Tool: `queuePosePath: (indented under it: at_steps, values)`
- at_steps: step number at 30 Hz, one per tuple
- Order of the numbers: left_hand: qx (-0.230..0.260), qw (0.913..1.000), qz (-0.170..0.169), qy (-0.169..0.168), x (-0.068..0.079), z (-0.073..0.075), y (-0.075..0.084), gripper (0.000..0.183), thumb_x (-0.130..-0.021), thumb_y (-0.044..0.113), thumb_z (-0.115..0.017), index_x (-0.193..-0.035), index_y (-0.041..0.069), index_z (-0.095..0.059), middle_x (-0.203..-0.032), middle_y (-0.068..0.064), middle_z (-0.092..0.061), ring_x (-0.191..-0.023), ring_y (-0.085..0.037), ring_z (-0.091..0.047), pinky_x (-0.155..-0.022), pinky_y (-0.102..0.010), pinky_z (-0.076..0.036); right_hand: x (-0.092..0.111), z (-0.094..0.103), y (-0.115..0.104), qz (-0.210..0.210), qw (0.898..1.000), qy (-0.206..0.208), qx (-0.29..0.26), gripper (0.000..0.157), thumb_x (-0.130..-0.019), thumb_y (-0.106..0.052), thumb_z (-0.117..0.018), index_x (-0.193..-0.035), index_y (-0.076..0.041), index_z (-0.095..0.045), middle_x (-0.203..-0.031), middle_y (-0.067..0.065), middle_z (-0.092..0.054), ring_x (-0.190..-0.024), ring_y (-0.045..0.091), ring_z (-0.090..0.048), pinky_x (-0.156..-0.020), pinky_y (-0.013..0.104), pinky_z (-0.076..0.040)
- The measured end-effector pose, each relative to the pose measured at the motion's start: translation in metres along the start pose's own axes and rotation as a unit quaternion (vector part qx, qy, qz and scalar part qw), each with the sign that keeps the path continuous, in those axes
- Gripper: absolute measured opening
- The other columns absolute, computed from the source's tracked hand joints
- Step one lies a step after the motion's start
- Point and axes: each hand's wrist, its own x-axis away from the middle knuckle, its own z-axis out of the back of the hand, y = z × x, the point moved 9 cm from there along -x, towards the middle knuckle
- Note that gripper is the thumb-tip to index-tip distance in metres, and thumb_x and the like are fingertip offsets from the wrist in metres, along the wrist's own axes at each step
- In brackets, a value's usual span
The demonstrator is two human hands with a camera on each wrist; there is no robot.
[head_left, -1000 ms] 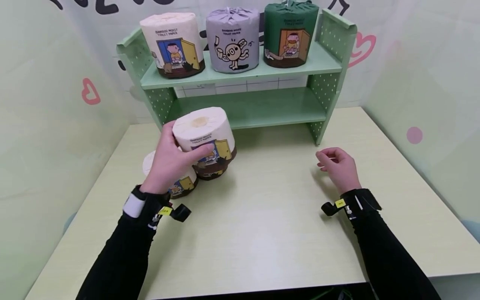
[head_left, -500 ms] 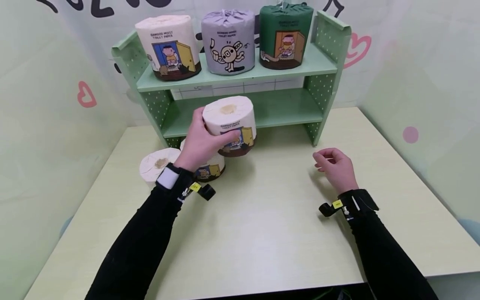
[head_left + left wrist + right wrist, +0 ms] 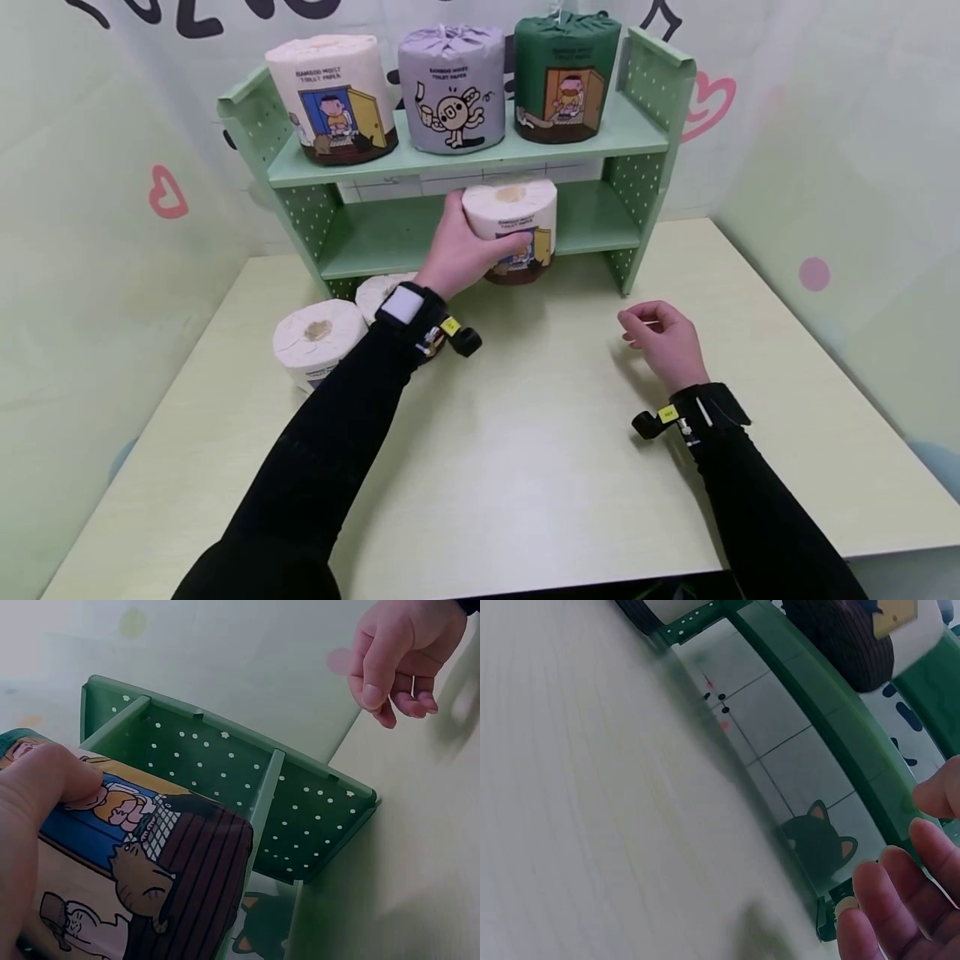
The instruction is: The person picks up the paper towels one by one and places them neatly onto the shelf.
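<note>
A white wrapped toilet paper roll point(image 3: 512, 207) with a cartoon door picture is upright in my left hand point(image 3: 462, 257), thumb across its printed front, fingers round its far left side. It overlaps the lower board of a green two-tier shelf point(image 3: 390, 237) in the head view. Up close in the left wrist view, the thumb point(image 3: 41, 784) presses on the printed wrapper. My right hand point(image 3: 666, 343) hovers over the right of the table, fingers loosely curled and holding nothing. The right wrist view shows its fingers point(image 3: 889, 907) and the dark base of the held roll point(image 3: 847, 649).
Pink-white point(image 3: 333, 100), purple point(image 3: 452, 92) and green point(image 3: 567, 79) wrapped rolls stand on the upper board. Two white rolls, one at front left point(image 3: 318, 329) and one partly behind my left arm point(image 3: 377, 292), stand on the table point(image 3: 525, 467). Printed curtains surround the table.
My left hand has carried the roll rightward and back, from above the two table rolls to the front of the lower shelf board. The right hand stays nearly still.
</note>
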Motion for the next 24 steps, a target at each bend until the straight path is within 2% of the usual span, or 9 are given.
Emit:
queuePosePath:
  at_steps: [4, 10, 14, 21, 24]
  values:
    - [0.014, 0.9998, 0.009, -0.008, -0.016, -0.012, -0.002, 0.099, -0.071, 0.037, -0.091, -0.141, 0.011, -0.026, -0.128, -0.005, -0.044, -0.108, -0.012, -0.052, -0.087, -0.029, -0.051, 0.001, -0.001, -0.003, 0.008, 1.000, -0.001, 0.000, 0.036, -0.096, -0.037, -0.068, -0.112, -0.005, -0.062, -0.106, 0.012, -0.064, -0.090, 0.027, -0.063, -0.074, 0.031, -0.056]
    - [0.041, 0.9991, -0.005, -0.010, -0.034, -0.025, 0.001, 0.100, -0.071, 0.031, -0.091, -0.143, 0.015, -0.024, -0.128, -0.002, -0.044, -0.109, -0.012, -0.052, -0.089, -0.027, -0.050, 0.000, -0.003, -0.003, 0.015, 1.000, -0.006, 0.005, 0.037, -0.095, -0.040, -0.068, -0.109, -0.007, -0.063, -0.105, 0.012, -0.065, -0.089, 0.026, -0.064, -0.074, 0.031, -0.056]
    - [0.035, 0.9993, -0.010, -0.009, -0.045, -0.034, 0.002, 0.100, -0.073, 0.031, -0.090, -0.145, 0.015, -0.023, -0.128, -0.002, -0.044, -0.108, -0.011, -0.052, -0.089, -0.026, -0.050, 0.000, -0.005, -0.002, 0.013, 1.000, -0.006, 0.009, 0.037, -0.094, -0.042, -0.069, -0.108, -0.009, -0.062, -0.103, 0.010, -0.065, -0.089, 0.027, -0.064, -0.073, 0.033, -0.055]
    - [0.031, 0.9994, 0.001, 0.014, -0.058, -0.047, 0.000, 0.107, -0.074, 0.034, -0.089, -0.148, 0.017, -0.013, -0.130, 0.000, -0.041, -0.104, -0.008, -0.053, -0.086, -0.021, -0.048, 0.003, -0.006, -0.001, 0.006, 1.000, -0.010, 0.022, 0.038, -0.095, -0.042, -0.067, -0.110, -0.008, -0.062, -0.106, 0.016, -0.065, -0.088, 0.029, -0.063, -0.071, 0.034, -0.053]
    - [0.031, 0.9992, 0.001, 0.024, -0.063, -0.050, 0.001, 0.106, -0.074, 0.035, -0.089, -0.147, 0.018, -0.014, -0.130, 0.000, -0.042, -0.103, -0.009, -0.054, -0.086, -0.020, -0.049, 0.004, -0.006, -0.003, 0.009, 1.000, -0.009, 0.025, 0.038, -0.095, -0.042, -0.067, -0.110, -0.007, -0.062, -0.106, 0.015, -0.065, -0.087, 0.029, -0.063, -0.072, 0.034, -0.053]
